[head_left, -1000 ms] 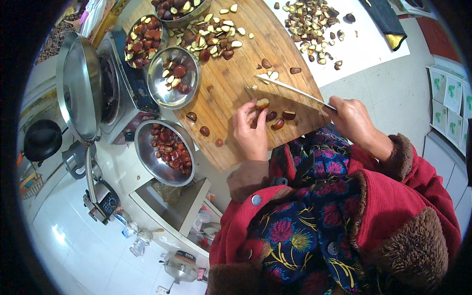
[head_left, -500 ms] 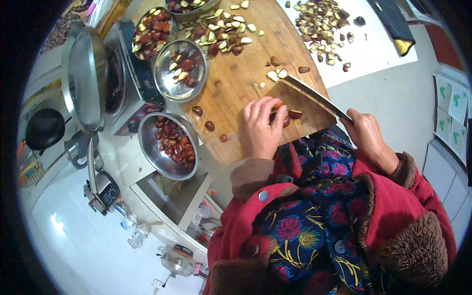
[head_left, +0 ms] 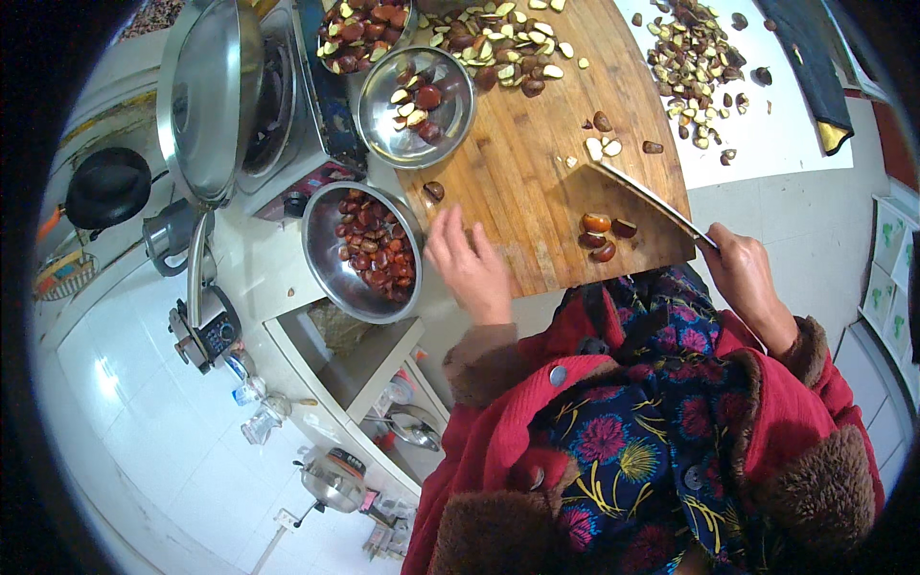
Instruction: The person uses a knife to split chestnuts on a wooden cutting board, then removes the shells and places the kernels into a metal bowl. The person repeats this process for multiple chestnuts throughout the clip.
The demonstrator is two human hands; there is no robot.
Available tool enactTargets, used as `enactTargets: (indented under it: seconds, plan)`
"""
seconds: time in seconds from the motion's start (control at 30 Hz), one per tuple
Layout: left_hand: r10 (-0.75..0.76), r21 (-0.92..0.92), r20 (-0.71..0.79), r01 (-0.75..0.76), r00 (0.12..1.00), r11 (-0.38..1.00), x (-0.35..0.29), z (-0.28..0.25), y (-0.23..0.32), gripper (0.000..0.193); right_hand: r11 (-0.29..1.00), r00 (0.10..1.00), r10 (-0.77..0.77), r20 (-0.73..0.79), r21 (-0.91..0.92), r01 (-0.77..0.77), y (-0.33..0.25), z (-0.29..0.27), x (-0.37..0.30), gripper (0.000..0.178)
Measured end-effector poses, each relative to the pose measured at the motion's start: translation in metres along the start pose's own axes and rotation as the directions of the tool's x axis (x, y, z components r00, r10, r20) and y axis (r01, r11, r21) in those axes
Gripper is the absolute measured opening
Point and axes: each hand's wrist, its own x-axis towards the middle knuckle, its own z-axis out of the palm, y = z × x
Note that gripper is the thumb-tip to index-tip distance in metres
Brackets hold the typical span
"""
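Note:
My left hand [head_left: 470, 268] hovers over the left edge of the wooden cutting board [head_left: 532, 192], fingers spread, with nothing visible in it. A single brown chestnut [head_left: 434, 191] lies just beyond its fingertips. My right hand [head_left: 743, 273] grips the handle of a kitchen knife [head_left: 652, 199], its blade slanting over the board's right side, seen nearly edge-on. Left of the blade sit a few glossy chestnuts [head_left: 596, 222]. Near the knife's tip are pale cut chestnut pieces [head_left: 611, 148] and some dark ones [head_left: 602, 122].
To the left stands a steel bowl [head_left: 316, 259] of shelled-looking red-brown chestnuts. Farther back are a smaller steel bowl [head_left: 460, 115] and another chestnut bowl. Cut chestnuts [head_left: 508, 43] heap on the board's far end; more [head_left: 695, 67] lie on white paper. A large pan [head_left: 206, 105] stands beside the stove.
My left hand has let go of the chestnuts beside the knife and moved left across the board. The right hand still holds the knife. The whole view has shifted slightly.

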Motion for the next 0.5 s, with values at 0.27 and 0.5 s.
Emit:
enactTargets:
  seconds: [0.27, 0.5]
  plan:
    - [-0.132, -0.202, 0.157, 0.163, 0.979, 0.966, 0.011, 0.008, -0.011, 0.032, 0.982, 0.983, -0.166, 0.077, -0.076, 0.171, -0.018, -0.015, 0.039, 0.01]
    - [0.027, -0.637, 0.253, 0.145, 0.967, 0.757, 0.014, 0.043, 0.064, 0.026, 0.998, 0.998, -0.043, -0.042, -0.045, 0.041, -0.019, -0.019, 0.048, 0.011]
